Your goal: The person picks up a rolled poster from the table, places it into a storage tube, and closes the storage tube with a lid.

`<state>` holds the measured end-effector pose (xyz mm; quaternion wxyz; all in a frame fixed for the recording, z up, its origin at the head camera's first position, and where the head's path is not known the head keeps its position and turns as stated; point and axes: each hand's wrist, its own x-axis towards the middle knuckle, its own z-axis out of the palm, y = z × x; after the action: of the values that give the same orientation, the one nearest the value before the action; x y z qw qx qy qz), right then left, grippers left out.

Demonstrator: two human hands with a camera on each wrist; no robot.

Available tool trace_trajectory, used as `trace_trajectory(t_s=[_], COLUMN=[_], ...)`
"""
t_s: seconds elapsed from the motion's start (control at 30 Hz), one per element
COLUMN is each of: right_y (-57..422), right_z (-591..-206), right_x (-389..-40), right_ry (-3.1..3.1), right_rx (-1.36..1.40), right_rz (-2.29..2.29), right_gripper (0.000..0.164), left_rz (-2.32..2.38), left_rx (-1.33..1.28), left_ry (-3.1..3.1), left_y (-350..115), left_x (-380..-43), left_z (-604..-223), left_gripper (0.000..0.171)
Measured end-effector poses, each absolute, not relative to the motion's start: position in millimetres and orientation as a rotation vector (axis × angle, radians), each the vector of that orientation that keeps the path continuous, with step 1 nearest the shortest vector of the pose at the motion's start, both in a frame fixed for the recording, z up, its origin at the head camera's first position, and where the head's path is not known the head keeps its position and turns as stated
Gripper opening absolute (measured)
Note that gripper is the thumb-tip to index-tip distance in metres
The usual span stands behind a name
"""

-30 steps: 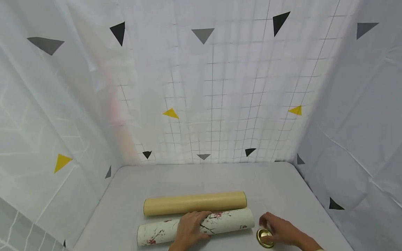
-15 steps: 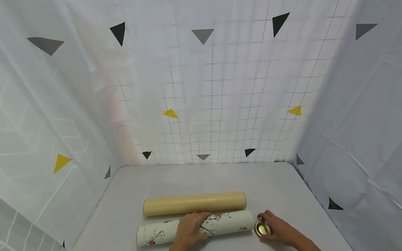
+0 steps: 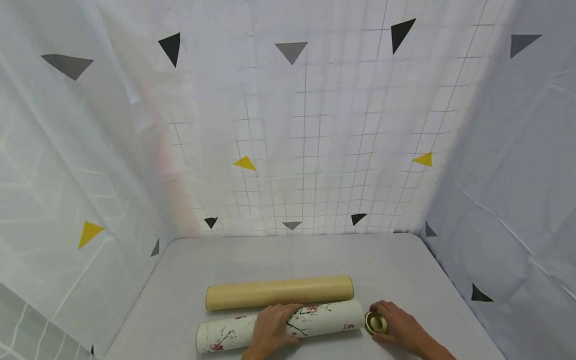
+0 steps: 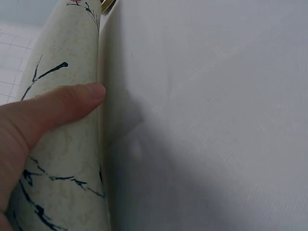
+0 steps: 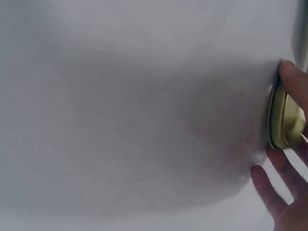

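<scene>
A white tube point(image 3: 328, 320) printed with plum-blossom branches lies across the front of the table. My left hand point(image 3: 271, 329) grips it around the middle, and in the left wrist view the thumb point(image 4: 62, 106) lies over its near side. At the tube's right end, my right hand point(image 3: 400, 327) pinches a round gold metal lid point(image 3: 376, 323) between thumb and fingers. The lid stands tilted on edge, right beside the tube's end, its recessed face showing in the head view. Seen from the right wrist, fingers flank the lid point(image 5: 278, 115) at its rim.
Just behind the printed tube, a plain tan tube point(image 3: 279, 292) lies nearly parallel to it. The white table point(image 3: 288, 255) is enclosed by pale sheet walls point(image 3: 342, 125) marked with black, grey and yellow triangles.
My right hand has lifted the gold lid from a flatter position, tilted it up and brought it left to the tube's end. The left hand and both tubes have stayed in place.
</scene>
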<state>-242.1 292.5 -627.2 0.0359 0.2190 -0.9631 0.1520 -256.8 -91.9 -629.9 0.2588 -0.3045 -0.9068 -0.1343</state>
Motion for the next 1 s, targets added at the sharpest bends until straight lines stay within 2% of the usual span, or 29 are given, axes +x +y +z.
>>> trace_trajectory(t_s=[0.27, 0.47, 1.0], right_y=[287.0, 281.9, 287.3], right_z=[-627.6, -625.0, -634.5], right_x=[-250.7, -252.8, -252.7], right_ry=[-3.027, -3.042, -2.896], right_rx=[0.732, 0.737, 0.76], right_rz=[0.738, 0.748, 0.764], right_gripper=[0.061, 0.056, 0.065], left_rz=[-0.367, -0.372, -0.375], left_rx=[-0.834, -0.833, -0.841], left_ry=[-2.477, -2.508, -2.486], left_y=[-93.0, -93.7, -92.8], left_x=[-255.8, -256.3, -255.9], left_z=[-628.7, -627.3, -629.7], left_gripper=[0.086, 0.085, 0.086])
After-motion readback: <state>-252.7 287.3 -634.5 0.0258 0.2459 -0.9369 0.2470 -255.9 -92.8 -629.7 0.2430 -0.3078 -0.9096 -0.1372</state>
